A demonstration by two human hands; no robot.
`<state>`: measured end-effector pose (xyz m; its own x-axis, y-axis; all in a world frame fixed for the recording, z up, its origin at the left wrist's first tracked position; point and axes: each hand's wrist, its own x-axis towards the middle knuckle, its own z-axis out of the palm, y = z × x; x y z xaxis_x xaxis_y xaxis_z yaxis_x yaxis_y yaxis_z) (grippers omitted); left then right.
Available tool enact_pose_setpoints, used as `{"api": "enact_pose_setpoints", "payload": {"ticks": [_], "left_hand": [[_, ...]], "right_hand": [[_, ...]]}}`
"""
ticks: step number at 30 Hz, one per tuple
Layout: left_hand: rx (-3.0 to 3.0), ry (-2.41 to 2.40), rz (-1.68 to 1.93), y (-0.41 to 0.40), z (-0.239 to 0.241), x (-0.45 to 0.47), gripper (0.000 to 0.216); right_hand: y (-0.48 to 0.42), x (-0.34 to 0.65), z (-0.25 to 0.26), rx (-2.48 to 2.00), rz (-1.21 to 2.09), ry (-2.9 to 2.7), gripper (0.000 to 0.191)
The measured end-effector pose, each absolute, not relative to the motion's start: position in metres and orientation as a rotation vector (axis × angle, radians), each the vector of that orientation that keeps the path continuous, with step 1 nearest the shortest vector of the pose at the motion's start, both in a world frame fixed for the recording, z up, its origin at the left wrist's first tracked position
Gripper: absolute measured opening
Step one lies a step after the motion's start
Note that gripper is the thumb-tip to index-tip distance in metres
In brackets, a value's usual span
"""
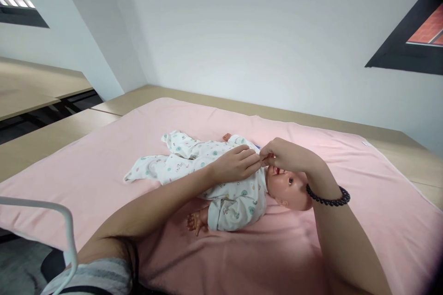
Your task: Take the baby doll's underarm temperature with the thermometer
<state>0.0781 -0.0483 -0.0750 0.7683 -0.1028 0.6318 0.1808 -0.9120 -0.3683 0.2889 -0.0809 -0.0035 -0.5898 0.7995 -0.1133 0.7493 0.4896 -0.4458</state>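
Observation:
A baby doll (294,189) lies on its back on a pink sheet (242,249), head to the right, dressed in a white patterned sleepsuit (194,156). My left hand (235,163) rests on the doll's chest, fingers pressed together pinching the suit's collar. My right hand (285,154), with a dark bead bracelet (328,198) on its wrist, meets it at the neckline just above the doll's face, fingers pinched on the same collar edge. What exactly sits between the fingertips is too small to see.
The pink sheet covers a wide tan tabletop (51,138) against a white wall. A white curved tube (65,226) stands at the near left edge. More tan tables (31,87) lie to the far left.

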Motion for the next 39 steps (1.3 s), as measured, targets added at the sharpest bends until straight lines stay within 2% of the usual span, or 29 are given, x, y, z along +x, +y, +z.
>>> {"api": "enact_pose_setpoints", "payload": {"ticks": [7, 12, 14, 19, 24, 28, 39], "left_hand": [[-2.598, 0.073, -0.729, -0.048, -0.068, 0.074, 0.021], [-2.97, -0.292, -0.616, -0.044, -0.056, 0.065, 0.015], [-3.12, -0.478, -0.53, -0.041, -0.049, 0.057, 0.02], [-3.28, -0.631, -0.282, -0.032, -0.033, 0.043, 0.006], [-3.319, -0.672, -0.281, -0.036, -0.02, 0.036, 0.005], [-3.304, -0.713, -0.239, -0.042, -0.009, 0.031, 0.009], [-3.204, -0.725, -0.27, -0.041, -0.006, 0.027, 0.015]], "right_hand": [[-0.081, 0.293, 0.004, -1.412, 0.63, -2.485, 0.02], [-0.078, 0.3, 0.004, -1.476, 0.701, -2.466, 0.015], [-0.079, 0.299, 0.003, -1.526, 0.67, -2.439, 0.014], [-0.089, 0.289, 0.002, -1.73, 0.486, -2.439, 0.018], [-0.1, 0.267, 0.0, -1.616, 0.257, -2.585, 0.029], [-0.104, 0.241, 0.001, -1.498, 0.352, -2.648, 0.021], [-0.1, 0.231, -0.007, -1.42, 0.454, -2.431, 0.02]]}}
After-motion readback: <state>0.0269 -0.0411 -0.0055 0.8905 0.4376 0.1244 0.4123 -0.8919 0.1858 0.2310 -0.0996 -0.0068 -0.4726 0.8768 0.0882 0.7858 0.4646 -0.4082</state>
